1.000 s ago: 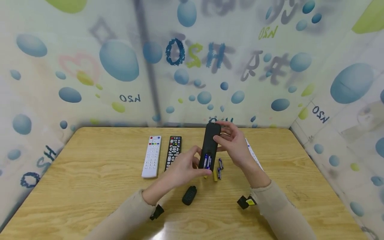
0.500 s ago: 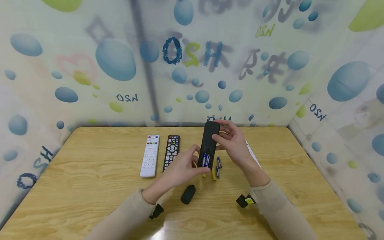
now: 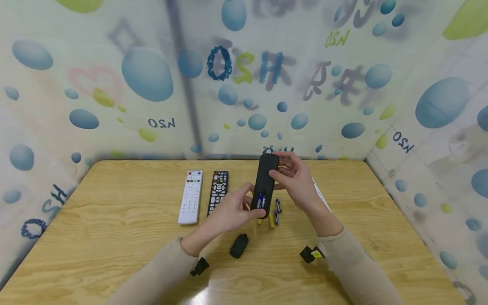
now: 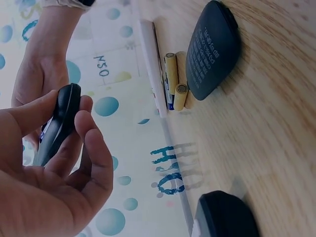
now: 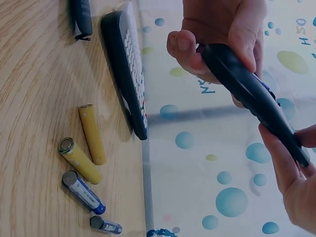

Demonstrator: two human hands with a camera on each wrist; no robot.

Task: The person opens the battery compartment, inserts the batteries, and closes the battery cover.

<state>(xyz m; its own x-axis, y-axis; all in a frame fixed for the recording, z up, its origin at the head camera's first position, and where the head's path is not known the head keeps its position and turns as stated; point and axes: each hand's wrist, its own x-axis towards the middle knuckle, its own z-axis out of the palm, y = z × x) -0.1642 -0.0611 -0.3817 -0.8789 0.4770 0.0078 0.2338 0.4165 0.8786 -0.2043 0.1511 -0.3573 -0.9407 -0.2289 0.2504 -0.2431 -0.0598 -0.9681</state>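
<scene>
A black remote control (image 3: pixel 266 173) is held up over the table, its back toward me and its battery compartment uncovered. Two blue batteries (image 3: pixel 260 199) lie side by side in that compartment at the lower end. My left hand (image 3: pixel 230 212) grips this end, fingers behind and thumb across the batteries' lower ends. Higher up, my right hand (image 3: pixel 299 182) pinches the remote between thumb and fingers. Below it on the table are two yellow batteries (image 5: pixel 93 133) and two loose blue ones (image 5: pixel 84 191). A black battery cover (image 3: pixel 239 245) lies nearer to me.
Left of the hands lie a white remote (image 3: pixel 190 197) and a black remote with pale buttons (image 3: pixel 219 188), partly behind my left hand. A white slim object (image 3: pixel 321 194) shows behind my right forearm. A patterned curtain (image 3: pixel 152 140) hangs along the table's far edge.
My left thumb has shifted slightly upward from the remote's bottom edge onto the batteries. The right hand keeps its hold, and the view has moved a little.
</scene>
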